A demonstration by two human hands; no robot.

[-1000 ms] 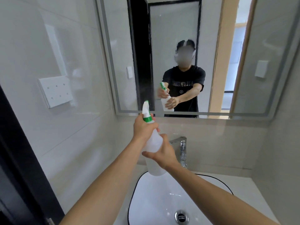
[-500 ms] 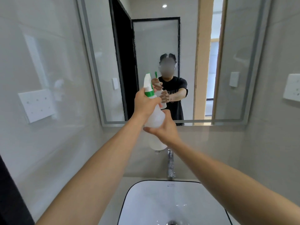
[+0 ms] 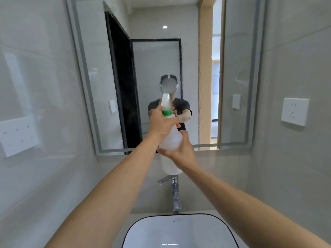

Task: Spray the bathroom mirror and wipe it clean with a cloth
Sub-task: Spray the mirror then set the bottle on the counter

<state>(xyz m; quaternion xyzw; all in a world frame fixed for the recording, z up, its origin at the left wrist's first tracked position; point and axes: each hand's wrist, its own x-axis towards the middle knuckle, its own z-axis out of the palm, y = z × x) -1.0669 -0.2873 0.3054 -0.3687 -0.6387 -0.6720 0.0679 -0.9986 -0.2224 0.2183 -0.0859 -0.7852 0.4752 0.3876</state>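
Head view, items listed nearest first. Sink (image 3: 136, 235): white basin with a dark rim, at the bottom edge, set into a pale counter. Tap (image 3: 175, 194): chrome, upright behind the basin, its lever pointing left. Both forearms bare, reaching forward and up over the basin. Right hand (image 3: 181, 154): cupped round the lower body of the spray bottle (image 3: 170, 140) from the right side, thumb across the front, fingers wrapped behind it. Left hand (image 3: 161, 122): closed round the bottle's neck at the green collar, just under the white trigger head; whether a finger presses the trigger cannot be told. The bottle is translucent white, held upright and raised in front of the mirror (image 3: 161, 68), its nozzle toward the glass. The mirror is rectangular, with a frosted border strip, fixed to a grey tiled wall; it reflects the person with the bottle, a dark door frame and a lit doorway. White socket plate (image 3: 294, 111) on the right wall; white switch plate (image 3: 17, 135) on the left wall.
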